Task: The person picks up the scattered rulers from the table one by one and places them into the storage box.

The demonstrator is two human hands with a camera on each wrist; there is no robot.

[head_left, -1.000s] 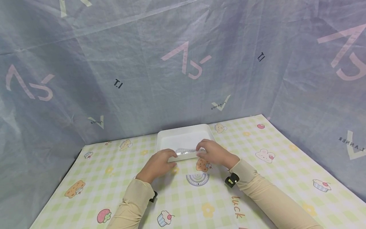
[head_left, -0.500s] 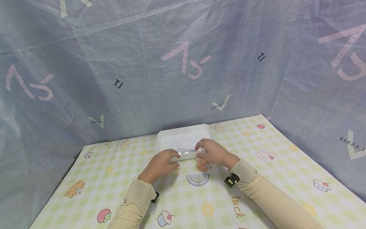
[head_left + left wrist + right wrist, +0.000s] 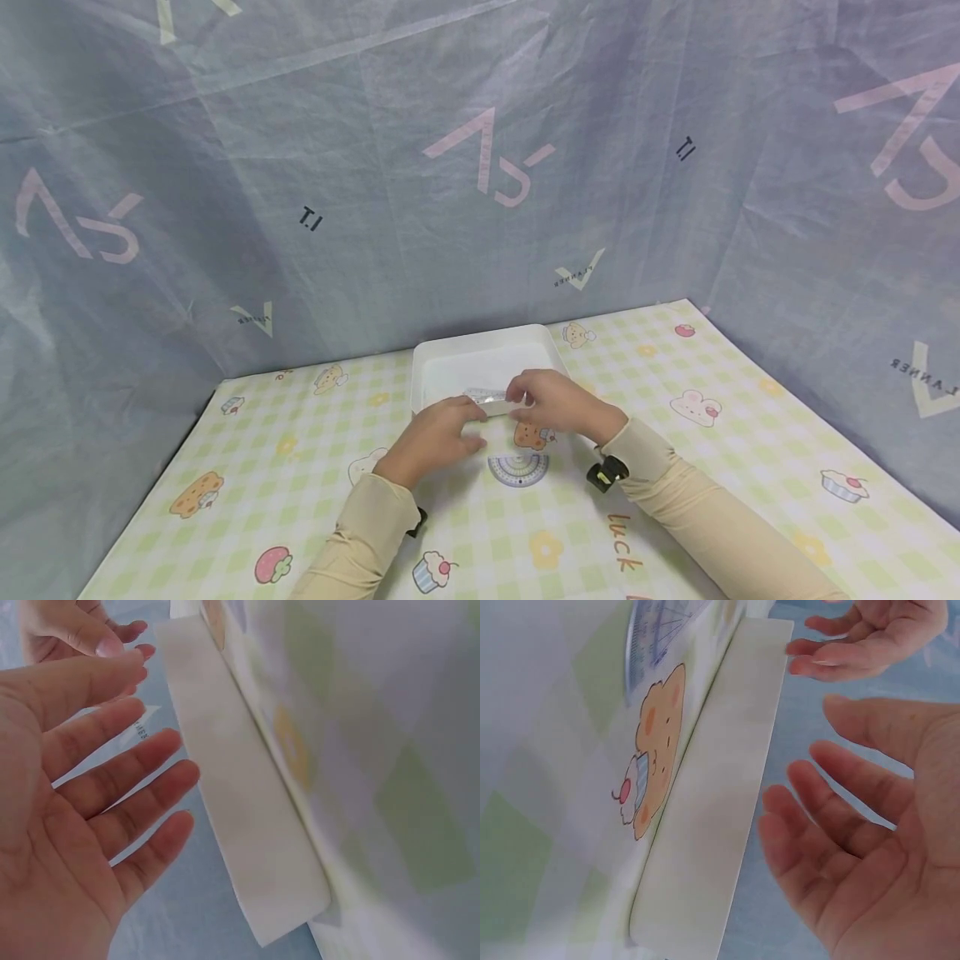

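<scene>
A white rectangular tray [image 3: 457,369] stands toward the back of the table. Inside, along its near wall, lies a clear plastic piece with fine markings [image 3: 487,395]; the hands partly hide it and its exact kind is unclear. My left hand [image 3: 435,442] hovers at the near wall, its fingers spread and loosely bent in the left wrist view, with nothing in them. Over the right part of that wall is my right hand [image 3: 567,404], its relaxed fingers [image 3: 802,817] holding nothing. A clear protractor [image 3: 519,472] lies flat on the cloth between the forearms, in front of the tray.
A checked tablecloth [image 3: 720,492] with printed cakes and flowers covers the table. Grey-blue fabric [image 3: 360,208] with printed letters hangs behind and at both sides. Dark straps with devices [image 3: 607,473] are on the wrists.
My left hand has moved right and slightly toward me along the tray's near wall. The right hand has shifted slightly left. Tray and protractor are unmoved.
</scene>
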